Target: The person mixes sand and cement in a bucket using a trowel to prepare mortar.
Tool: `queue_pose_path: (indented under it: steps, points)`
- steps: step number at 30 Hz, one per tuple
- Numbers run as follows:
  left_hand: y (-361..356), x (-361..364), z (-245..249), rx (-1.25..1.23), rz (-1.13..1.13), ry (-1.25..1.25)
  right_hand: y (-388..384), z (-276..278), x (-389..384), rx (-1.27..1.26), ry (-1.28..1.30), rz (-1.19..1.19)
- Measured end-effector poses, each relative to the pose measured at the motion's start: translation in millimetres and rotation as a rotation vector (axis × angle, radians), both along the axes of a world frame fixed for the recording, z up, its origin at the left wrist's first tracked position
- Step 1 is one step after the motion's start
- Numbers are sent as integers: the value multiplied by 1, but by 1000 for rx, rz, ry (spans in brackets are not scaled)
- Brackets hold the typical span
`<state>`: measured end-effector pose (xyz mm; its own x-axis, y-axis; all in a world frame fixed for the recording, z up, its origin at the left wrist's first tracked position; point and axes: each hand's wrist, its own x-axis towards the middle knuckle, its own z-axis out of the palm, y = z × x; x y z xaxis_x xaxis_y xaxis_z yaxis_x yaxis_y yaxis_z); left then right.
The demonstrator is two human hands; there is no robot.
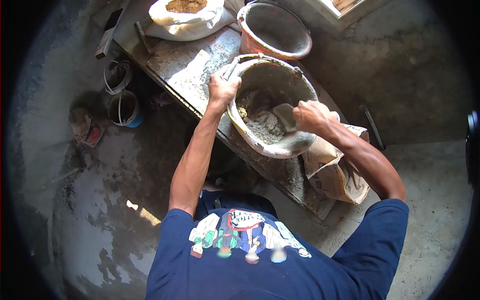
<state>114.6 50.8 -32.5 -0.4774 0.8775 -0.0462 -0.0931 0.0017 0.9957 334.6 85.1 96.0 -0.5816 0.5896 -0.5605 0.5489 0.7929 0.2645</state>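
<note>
A mortar-crusted bucket [240, 131] stands tilted toward me on the plank surface, with grey powdery mix [267, 125] in its bottom. My left hand [224, 90] is closed around the bucket's upper left rim. Over the right side of the opening, my right hand [315, 117] is closed in a fist on a trowel [284, 116]. Its pale blade reaches into the mix, while my fingers hide the handle.
Behind it stands a second reddish bucket [302, 47] beside a white sack [200, 25] of sandy material. A brown paper bag [327, 177] leans at the right end of the worktop [172, 82]. Two small pails [116, 77] sit on the floor at left, near a crumpled bag [86, 127].
</note>
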Motion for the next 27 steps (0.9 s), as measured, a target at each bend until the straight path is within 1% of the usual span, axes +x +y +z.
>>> queue_pose_path:
  steps: [1, 2, 3, 5, 7, 8, 9, 11, 12, 13, 15, 16, 17, 19, 20, 21, 23, 25, 26, 27]
  points:
    - [3, -1, 3, 54, 27, -1, -3, 8, 1, -58, -8, -58]
    - [1, -2, 3, 21, -5, -12, -5, 7, 6, -81, 0, -73]
    - [1, -1, 2, 27, -11, -15, -11, 10, 6, -46, 2, -113]
    - [2, 1, -3, 113, 48, -15, -5, 8, 21, -78, 62, -112]
    - [3, 0, -3, 104, 52, -12, -8, 16, 33, -51, 264, -169]
    - [6, 0, -7, 103, 35, -26, -11, 16, 34, 8, 299, -143]
    - [7, -1, -12, 98, 12, -37, -11, 17, 28, 4, 299, -147]
    - [1, -2, -6, 103, 7, -29, 1, 19, 12, 88, 178, -170]
    - [-1, -2, -3, 111, 5, -27, 8, 13, 11, 107, 166, -123]
    - [0, -1, -3, 115, 2, -22, 10, 0, 12, 111, 171, -126]
    - [1, -3, -6, 81, -2, 13, 21, -34, 12, 220, 133, -195]
    - [2, -6, -8, 80, 6, 17, 18, -46, 12, 228, 122, -139]
    - [3, -8, -9, 90, 2, 20, 19, -49, 18, 185, 212, -134]
    - [2, -5, -5, 108, -17, 19, 18, -36, 22, 60, 265, -162]
    - [0, -6, -3, 68, -73, -48, 13, -46, 25, 62, 298, -166]
    - [1, -8, 5, 79, -74, -40, 15, -51, 23, 77, 335, -156]
    - [-4, -8, 10, -1, -126, -44, 21, -52, 27, 58, 334, -131]
    - [1, -10, 5, 6, -120, -17, 22, -49, 28, -15, 361, -4]
    - [2, -9, 2, 12, -112, 0, 20, -49, 28, -9, 348, 43]
    - [3, -8, 4, 12, -112, 3, 20, -47, 28, -9, 352, 42]
